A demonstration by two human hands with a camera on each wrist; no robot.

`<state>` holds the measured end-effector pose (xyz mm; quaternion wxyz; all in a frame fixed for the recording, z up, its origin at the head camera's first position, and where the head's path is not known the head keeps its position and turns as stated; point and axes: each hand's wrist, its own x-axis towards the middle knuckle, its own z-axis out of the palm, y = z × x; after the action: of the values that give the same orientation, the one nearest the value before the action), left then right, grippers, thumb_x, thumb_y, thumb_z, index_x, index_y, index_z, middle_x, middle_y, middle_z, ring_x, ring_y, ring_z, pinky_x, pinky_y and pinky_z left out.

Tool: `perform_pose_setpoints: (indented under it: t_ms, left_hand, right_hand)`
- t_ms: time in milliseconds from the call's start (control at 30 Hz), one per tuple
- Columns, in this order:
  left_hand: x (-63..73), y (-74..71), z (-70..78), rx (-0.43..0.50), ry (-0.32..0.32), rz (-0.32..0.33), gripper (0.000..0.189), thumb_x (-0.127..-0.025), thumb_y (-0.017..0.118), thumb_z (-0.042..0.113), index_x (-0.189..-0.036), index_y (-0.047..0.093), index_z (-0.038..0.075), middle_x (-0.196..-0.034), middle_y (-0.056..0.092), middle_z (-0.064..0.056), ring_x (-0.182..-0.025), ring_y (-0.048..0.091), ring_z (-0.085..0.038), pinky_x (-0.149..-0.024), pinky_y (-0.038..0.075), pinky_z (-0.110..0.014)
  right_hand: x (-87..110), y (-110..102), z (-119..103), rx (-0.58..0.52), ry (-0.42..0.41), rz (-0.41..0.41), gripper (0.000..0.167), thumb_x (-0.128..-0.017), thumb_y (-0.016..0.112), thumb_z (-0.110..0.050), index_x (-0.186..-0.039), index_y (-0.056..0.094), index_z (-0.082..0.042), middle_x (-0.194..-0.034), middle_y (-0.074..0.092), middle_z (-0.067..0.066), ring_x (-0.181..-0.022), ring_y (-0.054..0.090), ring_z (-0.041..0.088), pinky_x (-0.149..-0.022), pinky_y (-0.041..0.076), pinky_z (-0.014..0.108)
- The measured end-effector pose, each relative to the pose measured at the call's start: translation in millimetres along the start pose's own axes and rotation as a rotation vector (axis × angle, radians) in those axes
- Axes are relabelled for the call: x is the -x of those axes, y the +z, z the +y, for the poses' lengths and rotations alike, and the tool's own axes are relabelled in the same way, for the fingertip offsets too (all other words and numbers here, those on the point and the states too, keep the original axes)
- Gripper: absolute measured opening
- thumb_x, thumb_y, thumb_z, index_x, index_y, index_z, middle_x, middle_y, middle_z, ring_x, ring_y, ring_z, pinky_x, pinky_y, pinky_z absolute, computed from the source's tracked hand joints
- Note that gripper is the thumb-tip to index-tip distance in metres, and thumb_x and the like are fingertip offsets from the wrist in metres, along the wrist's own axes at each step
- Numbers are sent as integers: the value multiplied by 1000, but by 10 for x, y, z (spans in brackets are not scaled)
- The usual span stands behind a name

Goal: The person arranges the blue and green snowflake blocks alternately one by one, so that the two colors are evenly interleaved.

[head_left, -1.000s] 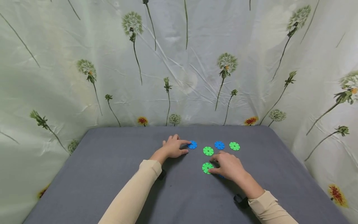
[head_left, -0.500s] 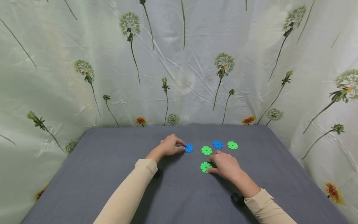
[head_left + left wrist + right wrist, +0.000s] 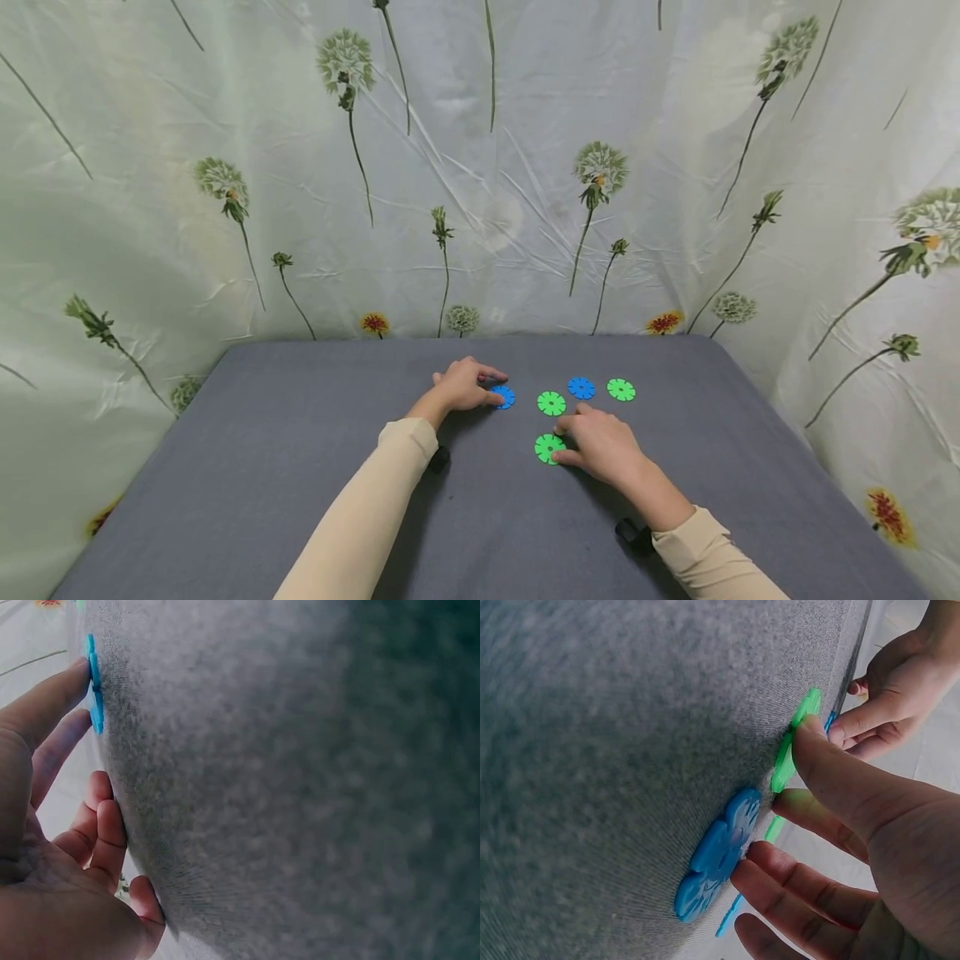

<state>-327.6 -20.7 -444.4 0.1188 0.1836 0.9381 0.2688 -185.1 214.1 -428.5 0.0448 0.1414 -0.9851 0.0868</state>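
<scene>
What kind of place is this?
Perhaps a play or craft corner indoors, though I can't be sure. There's a gray table, a flowery sheet behind it, and flat blue discs and green discs on top.

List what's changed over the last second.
Leftmost blue disc slid slightly toward the person and left. The left hand had its index finger on that disc; now its thumb is on it, index finger reaching past. Unchanged: right hand, thumb on near green disc; far blue disc, far green discs.

A notched blue disc (image 3: 507,397) and green disc (image 3: 546,450) lie flat.
</scene>
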Motion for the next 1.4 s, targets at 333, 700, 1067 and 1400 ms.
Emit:
perform_pose_setpoints:
  t_ms: [333,700,1067,1400]
  left_hand:
    - [13,14,-13,16,-2,9,31,-95,84,40,-126,81,40,-131,64,-6,-124,55,-30,-103,32,-61]
    - [55,4,-8,21,-1,4,37,-89,89,41,-125,82,39,-134,63,-7,-124,53,-30,-103,32,-59]
    - [79,13,5,5,2,17,32,-90,89,36,-122,83,35,-130,63,-6,-122,57,-25,-102,35,-60]
    - [135,18,-68,-37,120,0,38,-92,88,37,-126,78,24,-124,63,-9,-114,64,-26,-100,48,-56]
  right_hand:
    - [-10,1,-13,0,0,-5,33,-82,94,-36,-105,82,-15,-100,67,4,-76,65,21,-64,56,41]
    - [3,23,-18,-9,-4,6,32,-82,94,-34,-105,82,-15,-99,66,4,-78,65,21,-66,56,40]
    - [5,42,-21,-24,9,22,32,-82,94,-34,-106,82,-15,-96,64,2,-78,63,19,-64,55,39]
    - [41,-27,5,-29,50,-35,41,-79,96,-41,-113,85,-21,-97,67,-4,-78,60,10,-63,51,31]
